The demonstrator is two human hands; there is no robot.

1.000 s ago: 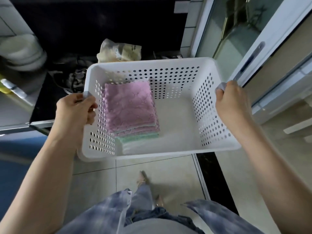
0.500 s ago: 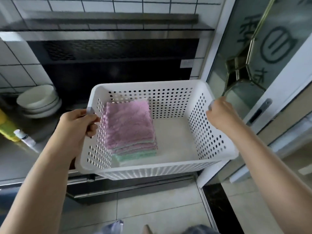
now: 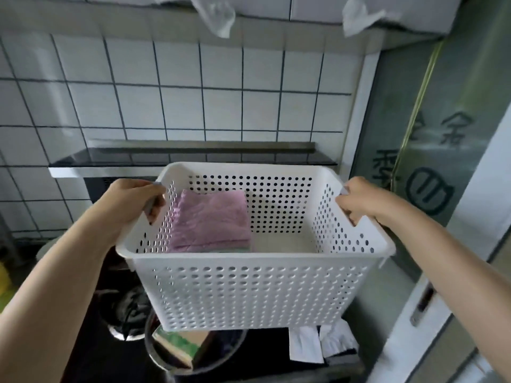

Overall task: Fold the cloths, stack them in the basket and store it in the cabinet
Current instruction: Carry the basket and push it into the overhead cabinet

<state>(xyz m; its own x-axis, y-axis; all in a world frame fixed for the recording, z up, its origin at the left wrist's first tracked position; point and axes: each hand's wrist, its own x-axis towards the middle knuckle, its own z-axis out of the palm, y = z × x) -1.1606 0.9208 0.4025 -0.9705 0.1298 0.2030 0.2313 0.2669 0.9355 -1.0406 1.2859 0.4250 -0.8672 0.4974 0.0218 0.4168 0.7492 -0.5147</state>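
Left hand [image 3: 132, 201] is clenched on the left rim of the white basket [image 3: 249, 286] | right hand [image 3: 359, 201] is clenched on the right rim | folded cloths [image 3: 211, 219] are stacked inside at left, pink on top | basket is held raised before the tiled wall [image 3: 193, 92] | dark painted characters are seen on the glass door [image 3: 431, 150] at right, not legible.

Basket [image 3: 249, 288] held up between the two hands, above the surface [image 3: 91, 355]. Left hand [image 3: 130, 200] at the left rim, right hand [image 3: 362, 200] at the right rim, each with fingers curled over its edge. Folded cloths [image 3: 210, 225] stacked inside the basket, against its left wall. Behind the basket, a hood [image 3: 177, 158] on the tiled wall [image 3: 221, 87]. Below the basket, a pot [image 3: 190, 352] on the surface; a burner [image 3: 124, 319] left of the pot. Door [image 3: 442, 134] to the right.
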